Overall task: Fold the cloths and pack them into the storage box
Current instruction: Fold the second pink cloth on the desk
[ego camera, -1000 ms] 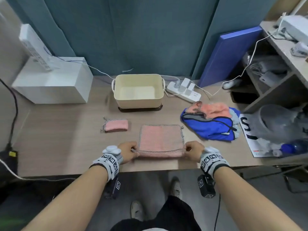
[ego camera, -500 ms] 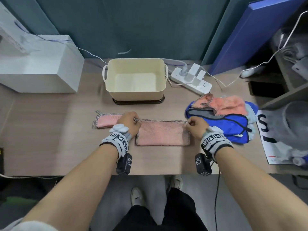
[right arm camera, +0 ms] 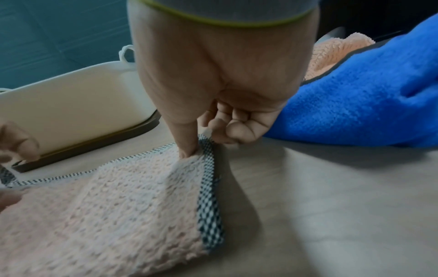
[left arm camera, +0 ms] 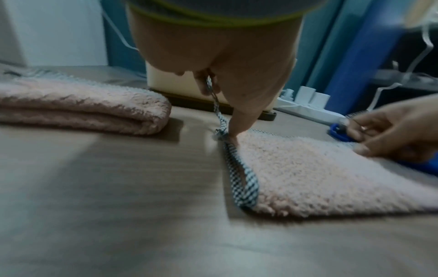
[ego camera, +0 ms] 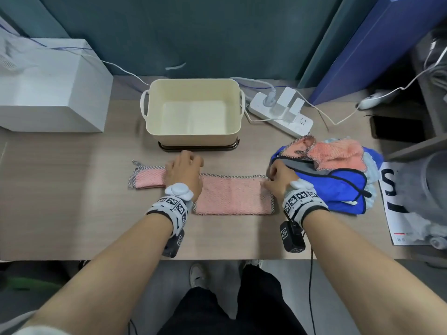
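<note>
A pink cloth [ego camera: 233,195] with checked trim lies folded in half on the table, its doubled edge on the far side. My left hand [ego camera: 185,171] pinches its far left corner [left arm camera: 219,131], the trim loop between thumb and finger. My right hand [ego camera: 278,177] pinches the far right corner [right arm camera: 201,148]. A smaller folded pink cloth [ego camera: 147,178] lies just left of my left hand. The cream storage box [ego camera: 193,88] stands behind them with nothing in it.
A heap of blue and orange cloths [ego camera: 338,172] lies right of my right hand. A white power strip [ego camera: 280,112] with cables sits behind it, a white box [ego camera: 48,85] at the back left, a printed sheet [ego camera: 396,201] at the far right.
Both hands carried the cloth's near edge away from me onto the far edge, folding it in half. They still pinch the two corners, now lowered onto the table.
</note>
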Available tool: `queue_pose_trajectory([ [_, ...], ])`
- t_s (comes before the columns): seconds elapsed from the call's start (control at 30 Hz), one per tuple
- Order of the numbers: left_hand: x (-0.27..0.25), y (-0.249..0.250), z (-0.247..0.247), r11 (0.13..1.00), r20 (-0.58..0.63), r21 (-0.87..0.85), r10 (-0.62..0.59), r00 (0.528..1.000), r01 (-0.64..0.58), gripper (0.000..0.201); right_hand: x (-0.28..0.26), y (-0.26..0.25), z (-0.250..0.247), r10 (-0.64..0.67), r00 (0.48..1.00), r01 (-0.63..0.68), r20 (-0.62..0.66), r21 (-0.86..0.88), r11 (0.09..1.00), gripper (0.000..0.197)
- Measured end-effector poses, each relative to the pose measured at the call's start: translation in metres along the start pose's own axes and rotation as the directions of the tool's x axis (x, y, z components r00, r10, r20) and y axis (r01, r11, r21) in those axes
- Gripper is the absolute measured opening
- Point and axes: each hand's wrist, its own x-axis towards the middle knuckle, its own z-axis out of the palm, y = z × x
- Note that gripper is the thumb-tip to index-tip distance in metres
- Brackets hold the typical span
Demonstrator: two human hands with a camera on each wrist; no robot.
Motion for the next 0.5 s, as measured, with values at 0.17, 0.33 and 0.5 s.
queue_pose_trajectory([
  [0.17, -0.01, 0.006, -0.009, 0.941, 0.103, 0.033, 0.333, 0.937, -0.338, 0.022, -0.015, -0.013, 0.003, -0.127, 0.992, 0.127, -0.01, 0.141, 0.982, 0.024],
  [0.33, -0.03, -0.005, -0.008, 0.831, 0.384, 0.08, 0.483, 0.787, -0.55, 0.034, -0.036, -0.024, 0.012, -0.226, 0.963, 0.213, 0.147, 0.098, 0.972, 0.015],
  [0.5, -0.044, -0.02, -0.004, 0.803, 0.409, 0.031, 0.533, 0.741, -0.595, 0.024, -0.053, -0.018, 0.031, -0.279, 0.931, 0.323, 0.235, -0.18, 0.929, 0.022],
])
